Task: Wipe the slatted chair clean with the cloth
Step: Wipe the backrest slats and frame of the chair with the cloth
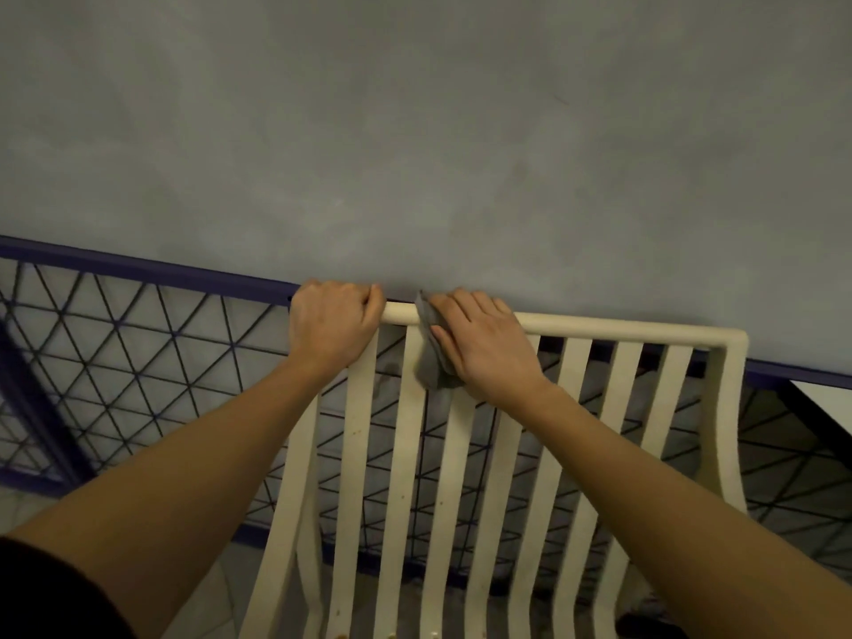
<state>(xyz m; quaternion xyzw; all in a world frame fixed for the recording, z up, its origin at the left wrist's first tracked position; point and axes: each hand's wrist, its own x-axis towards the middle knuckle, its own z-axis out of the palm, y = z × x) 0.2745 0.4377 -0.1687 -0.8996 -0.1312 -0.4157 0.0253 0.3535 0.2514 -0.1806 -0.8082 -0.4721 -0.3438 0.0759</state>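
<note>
A cream slatted chair (pixel 622 327) fills the lower middle and right of the head view, its backrest seen from behind and above. My left hand (pixel 329 322) grips the left end of the top rail with curled fingers. My right hand (pixel 484 345) lies fairly flat over a grey cloth (pixel 431 357), pressing it against the top rail and the upper slats just right of my left hand. Most of the cloth is hidden under that hand. Small brown specks mark some slats lower down.
A grey wall (pixel 415 131) rises right behind the chair. A blue metal grille (pixel 138 325) with a diagonal mesh runs along the wall behind the slats. A white panel edge (pixel 825 403) shows at the far right. Tiled floor lies below left.
</note>
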